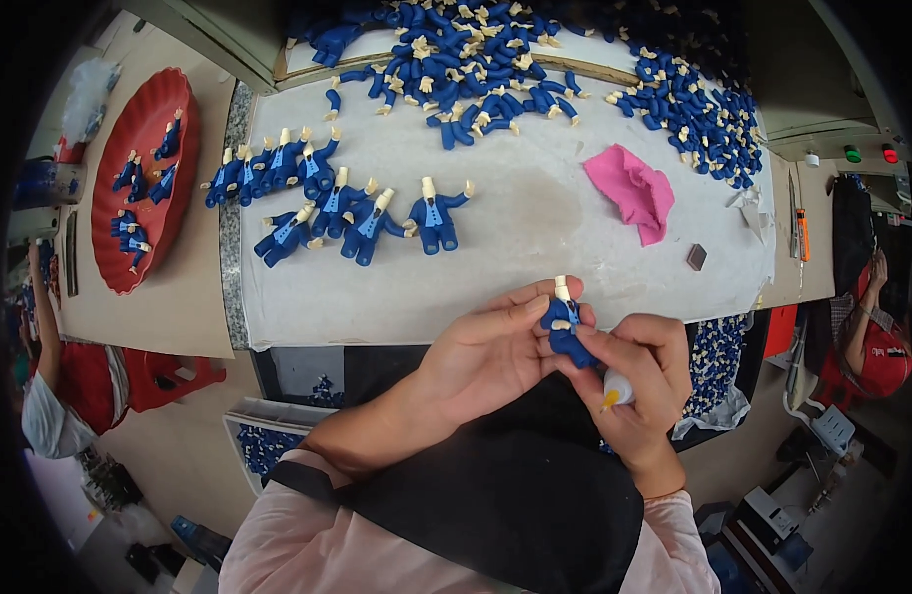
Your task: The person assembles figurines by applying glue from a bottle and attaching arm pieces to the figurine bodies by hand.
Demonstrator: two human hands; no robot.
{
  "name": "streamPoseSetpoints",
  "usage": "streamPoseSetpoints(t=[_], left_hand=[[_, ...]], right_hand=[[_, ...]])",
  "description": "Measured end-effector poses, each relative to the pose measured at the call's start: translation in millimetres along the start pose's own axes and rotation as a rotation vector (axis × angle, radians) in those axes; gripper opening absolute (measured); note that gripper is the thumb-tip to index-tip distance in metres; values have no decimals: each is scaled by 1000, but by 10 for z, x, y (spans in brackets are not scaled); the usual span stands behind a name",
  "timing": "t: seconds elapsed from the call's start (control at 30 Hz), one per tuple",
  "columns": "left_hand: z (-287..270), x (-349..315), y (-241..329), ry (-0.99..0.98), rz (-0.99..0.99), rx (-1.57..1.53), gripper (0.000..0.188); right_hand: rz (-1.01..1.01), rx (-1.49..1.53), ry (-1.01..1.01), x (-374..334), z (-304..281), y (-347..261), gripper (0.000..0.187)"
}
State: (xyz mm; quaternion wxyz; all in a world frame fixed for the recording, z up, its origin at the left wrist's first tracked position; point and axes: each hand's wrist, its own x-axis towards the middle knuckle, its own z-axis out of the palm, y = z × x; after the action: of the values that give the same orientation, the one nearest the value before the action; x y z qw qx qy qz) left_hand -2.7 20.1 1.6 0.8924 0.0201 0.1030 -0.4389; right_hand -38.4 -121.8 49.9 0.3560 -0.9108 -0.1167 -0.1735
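My left hand (495, 342) holds a small headless doll figure (565, 332) in a blue suit, pinched upright between thumb and fingers. My right hand (639, 381) presses the figure's side with thumb and forefinger. Its other fingers are curled round a small white bottle (618, 387) with a yellow tip, pointing down and left. On the white table covering, several assembled figures (436, 220) like it, with cream necks and hands, lie at the left. Loose blue arms with cream hands (476, 84) are heaped at the back.
A pink cloth (634, 193) and a small dark block (696, 257) lie right of centre. More blue arms (703, 124) are piled at the far right. An oval red tray (109, 218) holds several figures. An orange-handled knife (803, 235) lies right. Other people sit at both sides.
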Motion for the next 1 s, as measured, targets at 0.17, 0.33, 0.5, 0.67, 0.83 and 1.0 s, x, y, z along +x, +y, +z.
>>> streamPoseSetpoints(t=[0.17,0.33,0.5,0.67,0.83,1.0], left_hand=[[77,13,-4,82,-44,-121,27],[46,14,0,17,23,-64,27],[52,45,-3,-120,204,322,27],[86,28,5,-159,220,453,28],[91,48,6,-147,221,472,26],[87,70,0,-159,242,505,26]], right_hand=[[101,16,14,59,-15,-15,31],[41,24,26,52,-5,22,33],[-149,57,132,-51,41,135,33],[-219,122,146,-93,40,184,34],[-218,120,159,-106,56,219,34],[-216,122,163,-105,51,237,33]])
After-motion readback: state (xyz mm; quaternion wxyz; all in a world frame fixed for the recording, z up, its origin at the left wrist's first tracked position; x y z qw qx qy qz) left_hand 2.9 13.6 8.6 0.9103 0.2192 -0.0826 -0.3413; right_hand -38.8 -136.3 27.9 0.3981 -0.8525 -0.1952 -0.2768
